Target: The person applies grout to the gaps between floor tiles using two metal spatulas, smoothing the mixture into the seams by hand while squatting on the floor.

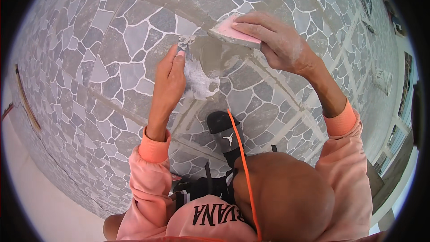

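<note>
My left hand (pixel 169 78) is closed around the edge of a flat scraper (pixel 199 78), its pale face smeared with grout. The scraper is low over the tiled floor (pixel 130 74), beside a wet grey smear of grout (pixel 211 56). In my right hand (pixel 280 40) is a pink sponge (pixel 229 30), rectangular and grey along its edge. Fingers lie over its top while the thumb side grips from below. It is at or just above a grout joint, ahead and to the right of the scraper; contact with the floor cannot be made out.
Grey stone-patterned tiles with wide smeared joints surround me. My foot in a black slide sandal (pixel 221 130) and my bent knee (pixel 286 192) are close below the hands. An orange cord (pixel 244 161) hangs across the view. A wooden strip (pixel 27 98) lies far left.
</note>
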`<action>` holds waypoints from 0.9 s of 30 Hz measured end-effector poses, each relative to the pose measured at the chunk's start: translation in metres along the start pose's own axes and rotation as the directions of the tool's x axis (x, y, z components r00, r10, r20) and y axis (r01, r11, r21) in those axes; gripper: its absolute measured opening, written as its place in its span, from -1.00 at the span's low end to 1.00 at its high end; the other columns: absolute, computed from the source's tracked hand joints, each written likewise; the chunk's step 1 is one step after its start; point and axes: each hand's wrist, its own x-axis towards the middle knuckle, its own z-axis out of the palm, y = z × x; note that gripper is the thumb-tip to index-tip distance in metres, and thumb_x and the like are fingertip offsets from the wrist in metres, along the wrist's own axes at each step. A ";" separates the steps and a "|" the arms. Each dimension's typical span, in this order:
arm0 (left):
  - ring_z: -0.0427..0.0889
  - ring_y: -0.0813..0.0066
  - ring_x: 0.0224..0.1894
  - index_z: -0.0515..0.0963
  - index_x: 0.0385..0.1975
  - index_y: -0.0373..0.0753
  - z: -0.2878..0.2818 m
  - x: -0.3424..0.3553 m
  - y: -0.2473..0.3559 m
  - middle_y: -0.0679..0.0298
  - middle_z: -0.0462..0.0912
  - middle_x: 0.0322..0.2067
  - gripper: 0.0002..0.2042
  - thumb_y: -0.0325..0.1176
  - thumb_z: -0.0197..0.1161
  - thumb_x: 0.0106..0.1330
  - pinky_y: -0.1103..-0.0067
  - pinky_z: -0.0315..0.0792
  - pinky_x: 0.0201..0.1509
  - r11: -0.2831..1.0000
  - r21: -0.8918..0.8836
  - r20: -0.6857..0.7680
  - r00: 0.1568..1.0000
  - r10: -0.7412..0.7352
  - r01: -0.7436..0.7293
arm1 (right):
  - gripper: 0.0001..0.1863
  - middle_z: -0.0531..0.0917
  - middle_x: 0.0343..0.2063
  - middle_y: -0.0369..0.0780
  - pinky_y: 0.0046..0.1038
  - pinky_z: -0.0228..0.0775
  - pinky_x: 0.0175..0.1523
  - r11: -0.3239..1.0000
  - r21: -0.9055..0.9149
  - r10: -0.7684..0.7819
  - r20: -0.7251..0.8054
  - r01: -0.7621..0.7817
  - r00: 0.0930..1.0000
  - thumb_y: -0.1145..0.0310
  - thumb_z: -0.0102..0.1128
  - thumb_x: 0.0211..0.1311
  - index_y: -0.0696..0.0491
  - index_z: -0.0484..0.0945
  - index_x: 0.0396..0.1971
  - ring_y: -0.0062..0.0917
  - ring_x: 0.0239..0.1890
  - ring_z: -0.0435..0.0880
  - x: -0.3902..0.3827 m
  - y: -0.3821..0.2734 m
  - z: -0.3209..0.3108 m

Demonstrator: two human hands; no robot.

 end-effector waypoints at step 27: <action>0.30 0.71 -0.45 0.45 -0.09 -0.49 -0.001 -0.023 -0.012 0.42 0.42 -0.50 -0.68 -0.41 -0.14 0.33 0.70 0.24 -0.36 0.947 -0.252 0.175 0.972 -0.156 0.197 | -0.48 0.50 -0.08 -0.23 -0.32 0.29 0.14 0.974 0.150 -0.221 0.432 0.172 0.874 0.59 0.21 -0.29 0.11 0.47 -0.13 -0.32 0.02 0.44 -0.019 -0.054 0.001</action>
